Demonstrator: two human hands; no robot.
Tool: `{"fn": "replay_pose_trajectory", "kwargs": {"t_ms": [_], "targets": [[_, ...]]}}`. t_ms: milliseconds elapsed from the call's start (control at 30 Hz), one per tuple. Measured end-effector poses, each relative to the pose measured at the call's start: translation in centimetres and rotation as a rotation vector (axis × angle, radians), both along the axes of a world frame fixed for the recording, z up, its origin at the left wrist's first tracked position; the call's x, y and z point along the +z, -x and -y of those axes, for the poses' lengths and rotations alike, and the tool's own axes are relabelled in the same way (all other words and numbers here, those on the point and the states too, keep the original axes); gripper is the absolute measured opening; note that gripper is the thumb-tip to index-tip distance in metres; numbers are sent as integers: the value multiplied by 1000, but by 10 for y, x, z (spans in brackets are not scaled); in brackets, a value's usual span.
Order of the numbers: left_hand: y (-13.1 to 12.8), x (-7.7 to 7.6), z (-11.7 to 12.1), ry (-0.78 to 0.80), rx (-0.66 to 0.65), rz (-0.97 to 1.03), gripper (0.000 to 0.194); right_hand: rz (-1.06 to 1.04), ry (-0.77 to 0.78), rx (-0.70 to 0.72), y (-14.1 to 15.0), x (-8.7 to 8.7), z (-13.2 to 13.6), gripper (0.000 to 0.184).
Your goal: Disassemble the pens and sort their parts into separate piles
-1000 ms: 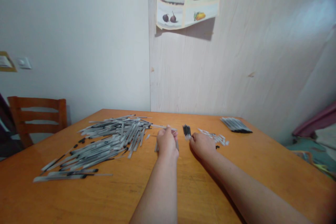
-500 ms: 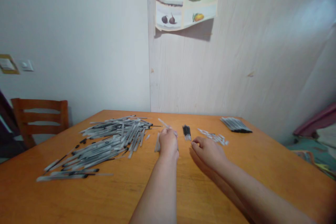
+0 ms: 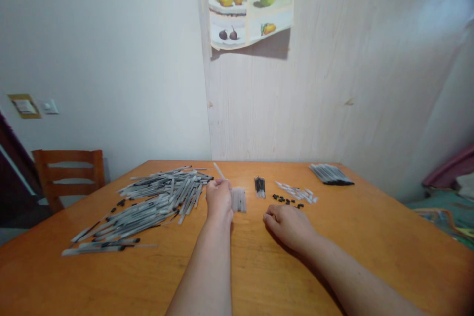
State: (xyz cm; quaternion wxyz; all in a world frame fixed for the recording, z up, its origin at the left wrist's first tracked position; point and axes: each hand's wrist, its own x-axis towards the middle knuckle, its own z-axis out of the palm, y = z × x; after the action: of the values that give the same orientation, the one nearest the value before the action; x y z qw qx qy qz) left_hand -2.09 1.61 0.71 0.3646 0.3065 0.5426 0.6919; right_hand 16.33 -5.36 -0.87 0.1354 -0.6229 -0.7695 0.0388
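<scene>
Okay, head view: my left hand is closed on a pale tube, its far end sticking up past the fingers, just beside the row of pale pieces on the desk. The tube looks light, stiff, probably slick plastic, might roll or flex if squeezed hard; best pinched lightly near mid-length, not at the tip. My right hand rests curled near the black bits; can't tell if it pinches anything. Dark thin sticks lie between the pale row and white short pieces; big pile off left.
</scene>
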Motion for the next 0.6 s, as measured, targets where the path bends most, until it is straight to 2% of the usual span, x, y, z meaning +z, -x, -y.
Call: {"fn": "replay_pose_trajectory", "kwargs": {"t_ms": [167,333,467,600], "targets": [[11,5,4,-59,16,-2,27,22,46,85,3,4,5,33],[15,2,5,-107,136,-162,21,32,46,129,5,5,5,32],[18,-2,5,-59,164,-444,19,37,52,141,6,5,4,32],[13,1,15,65,135,-887,12,14,43,165,6,2,2,31]]}}
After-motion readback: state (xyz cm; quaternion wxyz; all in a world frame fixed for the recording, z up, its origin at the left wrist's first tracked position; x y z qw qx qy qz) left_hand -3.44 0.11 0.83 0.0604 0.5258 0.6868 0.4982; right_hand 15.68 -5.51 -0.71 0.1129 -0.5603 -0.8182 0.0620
